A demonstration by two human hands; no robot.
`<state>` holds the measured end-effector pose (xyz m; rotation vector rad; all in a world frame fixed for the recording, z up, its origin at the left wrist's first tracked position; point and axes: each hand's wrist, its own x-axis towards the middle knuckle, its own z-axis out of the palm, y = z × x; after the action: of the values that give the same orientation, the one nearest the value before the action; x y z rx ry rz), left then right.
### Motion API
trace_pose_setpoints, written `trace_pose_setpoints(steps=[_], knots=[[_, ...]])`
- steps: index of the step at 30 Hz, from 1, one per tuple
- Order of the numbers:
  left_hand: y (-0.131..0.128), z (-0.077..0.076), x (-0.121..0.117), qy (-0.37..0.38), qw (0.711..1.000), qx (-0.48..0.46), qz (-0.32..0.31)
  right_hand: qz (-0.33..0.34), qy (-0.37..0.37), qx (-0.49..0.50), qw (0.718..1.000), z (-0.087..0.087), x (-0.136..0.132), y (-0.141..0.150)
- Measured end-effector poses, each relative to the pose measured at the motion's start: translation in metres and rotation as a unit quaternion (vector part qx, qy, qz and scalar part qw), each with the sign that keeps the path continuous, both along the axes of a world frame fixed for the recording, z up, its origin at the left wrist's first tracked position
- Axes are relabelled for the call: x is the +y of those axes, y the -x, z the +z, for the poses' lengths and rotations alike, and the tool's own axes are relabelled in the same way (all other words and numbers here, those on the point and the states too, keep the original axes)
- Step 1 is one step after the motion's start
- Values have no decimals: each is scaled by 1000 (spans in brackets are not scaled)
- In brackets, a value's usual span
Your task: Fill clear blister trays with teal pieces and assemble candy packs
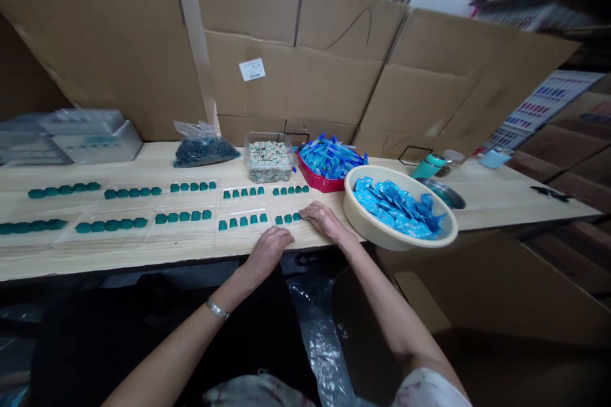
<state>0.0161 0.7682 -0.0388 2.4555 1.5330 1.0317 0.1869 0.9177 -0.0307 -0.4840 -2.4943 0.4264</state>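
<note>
My right hand (324,221) lies palm down on the pale wooden table (143,261), its fingertips at the end of a short row of teal blocks (287,219). My left hand (270,249) rests just in front of that row, fingers on the wood, with nothing visible in it. Several more rows of teal blocks (241,222) lie across the table on clear plastic sheets (181,229). A cream plastic bowl (367,222) full of blue sachets stands just right of my right hand.
Behind the rows stand a bag of dark teal pieces (206,151), a clear box of speckled pieces (268,156) and a red tray (324,183) of blue packets. A teal bottle (427,166) and a metal dish (443,194) stand further right. Cardboard sheets (296,82) form the back wall.
</note>
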Motion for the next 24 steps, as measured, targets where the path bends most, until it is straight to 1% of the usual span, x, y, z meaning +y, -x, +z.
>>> trace_pose_setpoints(steps=[3, 8, 10, 13, 15, 17, 19, 20, 21, 22, 23, 24], knots=[[0, 0, 0, -4, 1000, 10, 9, -30, -10, 31, 999, -4, -7, 0], [0, 4, -1, -4, 1000, 28, 8, -65, -63, 45, 995, -15, -8, -2], [-4, 8, -4, -2, 999, 36, 12, -58, -73, 36, 995, -15, -7, -2], [-7, 18, -10, 0, 999, 44, 11, -31, -100, -1, 995, -10, -8, -4], [4, 28, -8, -19, 999, 31, 23, -35, -134, -12, 990, -6, -13, -6], [32, 43, 3, -61, 996, 5, 57, -63, -164, 7, 984, -3, -20, -10], [77, 65, 24, -101, 987, -7, 121, -88, -175, 45, 980, -4, -28, -16], [104, 79, 38, -122, 977, -2, 172, -91, -174, 64, 978, -4, -33, -19], [132, 94, 52, -119, 964, 18, 238, -88, -173, 85, 977, -6, -37, -21], [159, 110, 67, -95, 944, 41, 315, -79, -171, 104, 977, -8, -42, -24], [184, 126, 82, -83, 931, 48, 353, -71, -165, 117, 977, -10, -47, -26], [207, 141, 97, -73, 922, 53, 377, -64, -157, 129, 977, -11, -53, -28]])
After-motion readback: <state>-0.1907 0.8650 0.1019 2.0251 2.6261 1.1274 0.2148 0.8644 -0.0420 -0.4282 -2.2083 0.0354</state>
